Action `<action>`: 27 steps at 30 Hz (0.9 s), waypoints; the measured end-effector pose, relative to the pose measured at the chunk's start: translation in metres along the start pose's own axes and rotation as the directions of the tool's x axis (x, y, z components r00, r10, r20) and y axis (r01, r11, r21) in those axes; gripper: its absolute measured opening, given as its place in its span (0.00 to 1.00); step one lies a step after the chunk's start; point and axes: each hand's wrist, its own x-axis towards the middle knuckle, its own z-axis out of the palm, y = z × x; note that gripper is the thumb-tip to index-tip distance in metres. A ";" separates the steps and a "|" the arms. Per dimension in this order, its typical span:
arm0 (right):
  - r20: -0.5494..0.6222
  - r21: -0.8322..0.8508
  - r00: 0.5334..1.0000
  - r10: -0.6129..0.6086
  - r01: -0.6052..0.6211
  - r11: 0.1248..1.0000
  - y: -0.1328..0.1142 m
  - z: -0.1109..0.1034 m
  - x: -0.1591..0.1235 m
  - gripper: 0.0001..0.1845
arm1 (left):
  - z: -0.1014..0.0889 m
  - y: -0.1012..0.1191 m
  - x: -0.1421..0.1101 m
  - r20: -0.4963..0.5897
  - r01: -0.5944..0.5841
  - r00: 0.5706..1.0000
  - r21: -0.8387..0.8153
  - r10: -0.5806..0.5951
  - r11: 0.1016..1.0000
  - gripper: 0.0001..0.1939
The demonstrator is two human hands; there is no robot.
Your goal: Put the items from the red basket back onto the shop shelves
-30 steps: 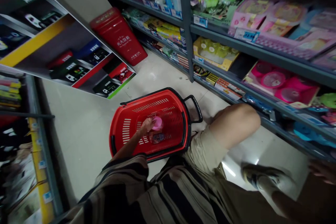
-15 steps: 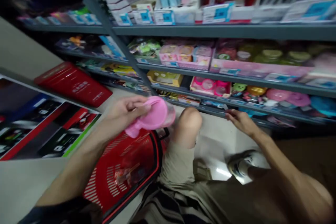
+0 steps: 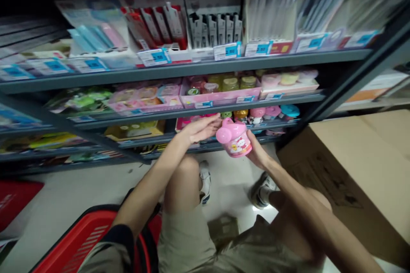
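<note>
A pink toy watering can [image 3: 236, 138] with a cartoon kitten picture and a round spout head is held out in front of the shelves. My right hand [image 3: 256, 151] grips it from the right side. On its left, my left hand [image 3: 205, 129] has its fingers stretched out close to the spout; whether they touch it I cannot tell. Behind the can, a low shelf carries small colourful toys, including a blue-topped one [image 3: 290, 111] and a pink-lidded one [image 3: 256, 114].
Pens and price tags [image 3: 227, 51] line the upper shelf, above pink display boxes [image 3: 221, 98]. A red shopping basket [image 3: 92, 234] stands on the floor at left. On the right is a large cardboard box [image 3: 361, 170]. My knees are between them.
The view has swung right. The pink watering can, earlier in my left hand over the basket, is now in my right hand. My left hand has let go and its fingers are extended.
</note>
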 end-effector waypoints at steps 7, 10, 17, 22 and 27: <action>0.004 0.169 1.000 0.007 -0.008 0.986 0.001 0.015 0.002 0.43 | -0.021 -0.070 0.019 -0.062 0.009 0.998 0.147 0.000 0.989 0.32; -0.008 0.210 1.000 -0.026 0.027 0.977 0.000 0.016 0.008 0.45 | -0.022 -0.093 0.017 0.210 0.122 0.969 0.059 -0.132 0.991 0.37; -0.079 0.093 0.997 -0.020 0.027 0.995 0.006 0.016 0.027 0.46 | -0.031 -0.098 0.016 0.203 0.043 0.978 0.025 -0.047 0.999 0.46; -0.134 0.019 0.988 -0.077 0.080 0.997 0.015 0.011 0.041 0.41 | -0.037 -0.098 0.014 0.111 0.003 0.994 -0.006 -0.002 1.000 0.43; -0.091 0.051 0.989 -0.118 0.123 0.991 0.022 0.007 0.047 0.43 | -0.039 -0.099 0.009 0.095 -0.018 0.995 -0.005 0.018 1.000 0.44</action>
